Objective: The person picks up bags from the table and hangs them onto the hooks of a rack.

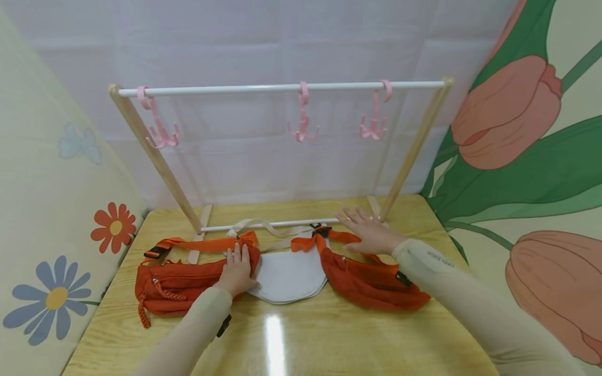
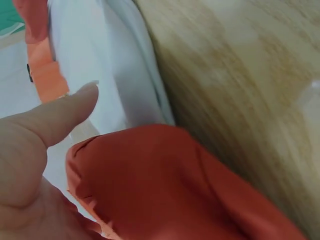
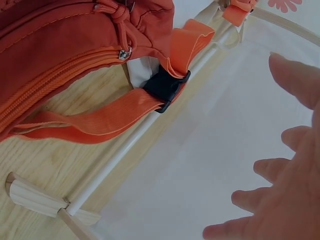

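Note:
In the head view a red waist bag (image 1: 188, 279) lies on the left, its orange strap (image 1: 197, 244) looped behind it. My left hand (image 1: 236, 271) rests on this bag's right end, thumb stretched toward the white bag (image 1: 287, 277) in the middle. A second red waist bag (image 1: 371, 284) lies on the right, with a black buckle (image 3: 165, 87) on its orange strap. Above that strap my right hand (image 1: 369, 231) is spread, holding nothing. The right wrist view shows its fingers (image 3: 270, 170) apart from the bag.
Behind the bags stands a rack with a white top rail (image 1: 226, 90) and wooden legs (image 1: 160, 162). Pink hooks (image 1: 162, 133) hang from the rail at left, middle (image 1: 303, 122) and right (image 1: 373, 122). All stand on a wooden table (image 1: 329, 339). Painted panels flank both sides.

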`<state>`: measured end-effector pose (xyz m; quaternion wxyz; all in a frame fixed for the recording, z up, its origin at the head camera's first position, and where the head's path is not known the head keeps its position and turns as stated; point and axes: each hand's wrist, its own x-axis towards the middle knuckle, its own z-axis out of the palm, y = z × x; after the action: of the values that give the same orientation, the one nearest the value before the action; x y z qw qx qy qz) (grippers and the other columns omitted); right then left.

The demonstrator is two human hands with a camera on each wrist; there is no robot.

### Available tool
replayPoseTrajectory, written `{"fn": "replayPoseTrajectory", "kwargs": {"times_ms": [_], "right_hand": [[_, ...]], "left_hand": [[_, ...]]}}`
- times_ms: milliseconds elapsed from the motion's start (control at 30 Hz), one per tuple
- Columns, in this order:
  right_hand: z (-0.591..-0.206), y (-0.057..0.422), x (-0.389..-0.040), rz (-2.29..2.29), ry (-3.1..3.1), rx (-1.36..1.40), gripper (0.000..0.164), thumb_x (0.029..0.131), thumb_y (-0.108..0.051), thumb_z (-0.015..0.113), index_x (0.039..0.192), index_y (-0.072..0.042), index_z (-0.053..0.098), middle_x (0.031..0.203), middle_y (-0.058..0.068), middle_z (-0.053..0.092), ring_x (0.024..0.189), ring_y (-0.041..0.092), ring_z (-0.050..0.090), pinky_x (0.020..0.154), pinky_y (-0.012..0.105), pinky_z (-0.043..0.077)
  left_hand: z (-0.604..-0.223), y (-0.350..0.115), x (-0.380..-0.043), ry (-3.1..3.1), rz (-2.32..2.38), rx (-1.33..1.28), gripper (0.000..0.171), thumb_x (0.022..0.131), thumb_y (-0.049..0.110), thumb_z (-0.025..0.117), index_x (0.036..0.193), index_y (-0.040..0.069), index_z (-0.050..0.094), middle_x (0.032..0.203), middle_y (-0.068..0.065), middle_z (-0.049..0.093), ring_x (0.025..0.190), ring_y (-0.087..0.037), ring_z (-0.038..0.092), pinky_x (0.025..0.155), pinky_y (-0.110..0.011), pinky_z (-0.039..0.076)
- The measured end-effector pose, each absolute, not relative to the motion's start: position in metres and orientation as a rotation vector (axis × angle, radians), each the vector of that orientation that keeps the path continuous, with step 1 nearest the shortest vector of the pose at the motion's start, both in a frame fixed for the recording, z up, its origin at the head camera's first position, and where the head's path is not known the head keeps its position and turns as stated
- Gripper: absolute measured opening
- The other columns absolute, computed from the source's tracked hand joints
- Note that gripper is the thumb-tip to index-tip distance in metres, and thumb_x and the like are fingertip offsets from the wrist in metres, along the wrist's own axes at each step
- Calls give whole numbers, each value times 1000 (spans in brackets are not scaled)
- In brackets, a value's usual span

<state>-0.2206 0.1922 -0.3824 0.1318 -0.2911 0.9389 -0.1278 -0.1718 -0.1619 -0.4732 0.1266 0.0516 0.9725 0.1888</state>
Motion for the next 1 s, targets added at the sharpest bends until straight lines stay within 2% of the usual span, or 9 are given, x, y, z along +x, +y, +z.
{"fn": "replayPoseTrajectory", "kwargs": {"times_ms": [300, 433, 733, 1000], "right_hand": [[-390, 191, -222, -399, 2702, -825, 84, 98, -32, 66, 161, -9, 17, 166, 23, 9, 148, 55, 9, 105, 81, 19], [-391, 189, -221, -392, 2709, -836, 82, 98, -32, 66, 161, -8, 19, 165, 24, 12, 147, 55, 12, 106, 79, 21], [-394, 186, -220, -354, 2718, -871, 81, 97, -35, 66, 159, -4, 24, 163, 27, 19, 145, 56, 19, 109, 74, 25], [-400, 185, -219, -459, 2672, -853, 81, 96, -29, 69, 158, -5, 25, 161, 30, 20, 144, 58, 17, 110, 74, 23]], "left_hand": [[-481, -165, -169, 2822, 514, 91, 106, 79, 21, 86, 148, -21, 19, 155, -44, 15, 143, -63, 13, 108, -74, 27], [-481, -164, -170, 2843, 475, 82, 103, 80, 22, 86, 147, -22, 21, 153, -43, 23, 141, -63, 18, 108, -74, 27], [-479, -163, -168, 2935, 415, 118, 82, 82, 9, 81, 140, -25, 33, 138, -44, 41, 132, -64, 35, 104, -67, 39], [-481, -167, -170, 2947, 463, 133, 69, 87, 3, 73, 138, -25, 36, 132, -41, 50, 121, -57, 50, 101, -62, 45]]}}
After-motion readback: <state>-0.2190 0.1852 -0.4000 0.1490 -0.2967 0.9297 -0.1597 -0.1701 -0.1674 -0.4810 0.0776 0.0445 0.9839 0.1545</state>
